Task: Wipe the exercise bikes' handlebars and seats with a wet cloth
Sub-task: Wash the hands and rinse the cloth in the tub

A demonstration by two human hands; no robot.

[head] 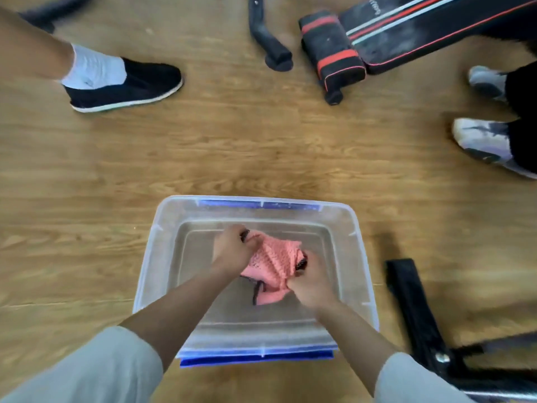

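1. We stand over a clear tub (162, 216) on the wooden floor (261, 146), both arms reaching down into it.
2. The pink cloth (273, 263) is inside the tub, bunched between our hands and stretched from one to the other.
3. Our left hand (232, 248) grips the cloth's far end, fingers curled tight round it.
4. Our right hand (311, 283) grips the near end the same way, fingers folded over the bunch. Neither hand has its fingers spread.
5. We judge this to be the wetting and wringing step. The tub seems to hold shallow water, though we cannot tell for sure.
6. No wiping has begun: we see no handlebar or seat here. A black frame (412, 303) lies just right of the tub, and a padded bench (406, 33) lies well beyond it.
7. Two other people's shoes, one black (128, 82) and one white (482, 141), stand far from the tub on either side.
8. The next move calls for a firm twist over the tub until the dripping stops. We should then lift the cloth clear of the rim and carry it to a bike.
9. A sodden cloth would likely drip on the floor, so the wringing matters.
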